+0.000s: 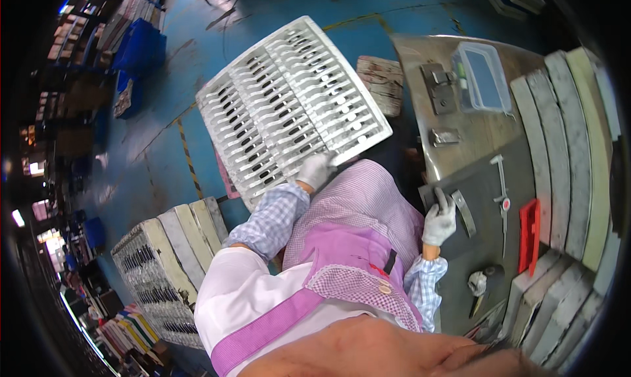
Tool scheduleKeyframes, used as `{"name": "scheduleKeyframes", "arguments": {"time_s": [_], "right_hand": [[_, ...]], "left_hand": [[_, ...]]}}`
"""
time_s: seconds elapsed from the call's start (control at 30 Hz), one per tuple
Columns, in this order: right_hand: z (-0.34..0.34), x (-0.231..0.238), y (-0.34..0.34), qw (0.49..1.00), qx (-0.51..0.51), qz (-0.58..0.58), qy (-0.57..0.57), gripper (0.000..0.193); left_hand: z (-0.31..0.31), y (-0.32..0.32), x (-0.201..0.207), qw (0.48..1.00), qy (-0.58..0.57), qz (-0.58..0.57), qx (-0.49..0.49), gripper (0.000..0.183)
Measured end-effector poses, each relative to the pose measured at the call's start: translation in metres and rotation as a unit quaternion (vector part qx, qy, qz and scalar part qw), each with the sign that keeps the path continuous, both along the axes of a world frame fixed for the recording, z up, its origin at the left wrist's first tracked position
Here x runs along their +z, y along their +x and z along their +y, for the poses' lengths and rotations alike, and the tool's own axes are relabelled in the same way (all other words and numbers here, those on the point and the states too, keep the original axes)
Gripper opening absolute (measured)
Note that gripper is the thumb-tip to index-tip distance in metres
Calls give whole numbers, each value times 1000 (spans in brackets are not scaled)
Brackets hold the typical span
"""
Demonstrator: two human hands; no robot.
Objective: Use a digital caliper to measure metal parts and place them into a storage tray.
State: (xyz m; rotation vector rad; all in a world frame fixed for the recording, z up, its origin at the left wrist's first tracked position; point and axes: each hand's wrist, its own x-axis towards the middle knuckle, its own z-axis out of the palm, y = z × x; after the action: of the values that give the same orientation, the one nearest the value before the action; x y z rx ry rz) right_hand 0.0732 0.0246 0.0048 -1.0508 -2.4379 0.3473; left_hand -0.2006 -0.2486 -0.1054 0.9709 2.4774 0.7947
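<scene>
That white tray (378, 130) looks light, stiff, best held at its edge; left hand (317, 172) there, grip unclear from here; right hand (439, 224), fingers loosely parted, beside a curved strip (465, 214).

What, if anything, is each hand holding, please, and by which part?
The left hand is at the near edge of the white slotted tray; whether it grips there cannot be told. The right hand is beside the curved metal piece, with no hold visible.

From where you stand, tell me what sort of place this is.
Probably a factory workshop: a white slotted tray, a caliper on the bench, and striped floor markings suggest it.
</scene>
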Motion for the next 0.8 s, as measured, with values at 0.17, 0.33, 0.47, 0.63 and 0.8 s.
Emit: {"name": "scheduleKeyframes", "arguments": {"time_s": [0.17, 0.33, 0.47, 0.63, 0.8], "right_hand": [[5, 2, 9, 997, 29, 59, -43, 40], [3, 0, 8, 995, 40, 88, -35, 34], [2, 10, 17, 989, 86, 85, -85, 33], [-4, 45, 41, 924, 100, 114, -352, 27], [-25, 76, 32, 951, 104, 162, -240, 31]], "left_hand": [[-23, 15, -4, 966, -110, 234, -8, 39], [-38, 18, -6, 963, -220, 154, 5, 55], [-33, -24, 16, 964, -265, -32, 10, 54], [15, -13, 111, 976, -217, 21, 14, 45], [121, 106, 181, 955, 20, -89, -281, 24]]}}
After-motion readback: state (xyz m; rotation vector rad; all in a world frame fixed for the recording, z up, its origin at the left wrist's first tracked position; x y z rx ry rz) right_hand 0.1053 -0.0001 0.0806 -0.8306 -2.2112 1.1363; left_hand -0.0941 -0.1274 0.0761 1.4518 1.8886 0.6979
